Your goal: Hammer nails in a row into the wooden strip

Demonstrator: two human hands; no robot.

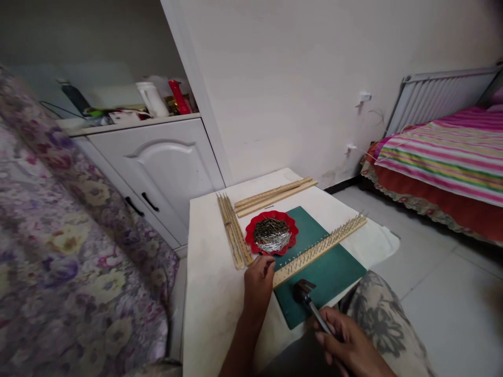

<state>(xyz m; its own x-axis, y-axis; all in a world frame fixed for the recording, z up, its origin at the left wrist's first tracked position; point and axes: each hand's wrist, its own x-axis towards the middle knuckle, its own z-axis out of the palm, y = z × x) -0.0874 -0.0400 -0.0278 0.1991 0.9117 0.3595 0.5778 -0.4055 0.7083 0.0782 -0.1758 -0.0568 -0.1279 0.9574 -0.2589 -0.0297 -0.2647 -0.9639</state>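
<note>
My right hand (pixel 341 335) is wrapped round the handle of a claw hammer (pixel 304 290), whose head hangs over the green mat (pixel 301 311). A wooden strip (pixel 314 253) studded with several rows of upright nails lies slantwise across the mat. At the strip's near left end is my left hand (pixel 259 275), its fingers curled together; whatever they pinch is too small to make out. Just beyond that hand stands a red scalloped dish (pixel 249 238) heaped with dark and silver nails (pixel 273 233).
More nailed wooden strips (pixel 234 230) lie left of the dish, and other strips (pixel 275 196) lie behind it. All rest on a white table (pixel 208 293). A cabinet (pixel 157 167) and floral curtain (pixel 78 251) stand left, a bed (pixel 440 157) right.
</note>
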